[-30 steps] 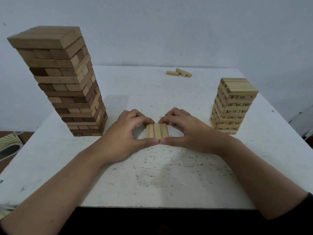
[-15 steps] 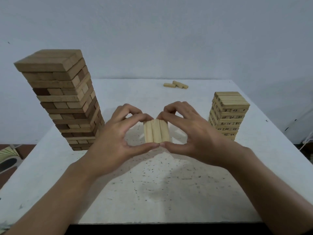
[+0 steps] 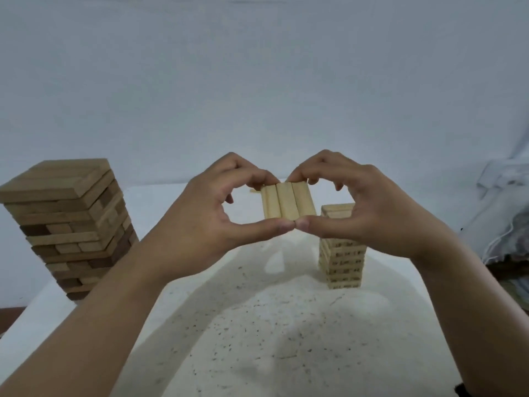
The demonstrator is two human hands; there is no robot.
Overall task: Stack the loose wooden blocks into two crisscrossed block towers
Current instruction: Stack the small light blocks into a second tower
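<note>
Left hand [image 3: 200,222] and right hand [image 3: 369,213] together pinch three pale blocks [image 3: 287,200] side by side in mid-air above the speckled table [image 3: 286,339], so squeeze evenly, hold them level, and likely set them crosswise on the small pale tower [image 3: 342,253] beyond.

Log: I see two arms, uncovered along their visible length. The left forearm [image 3: 94,325] sits at 7 o'clock in frame and the right forearm [image 3: 469,310] at 5 o'clock. The left hand [image 3: 200,224] and right hand [image 3: 372,213] have short-trimmed thumbnails [image 3: 286,225]. A dark sleeve edge [image 3: 463,391] is just visible at 5 o'clock, low on the right forearm, and it is blurred.
</note>
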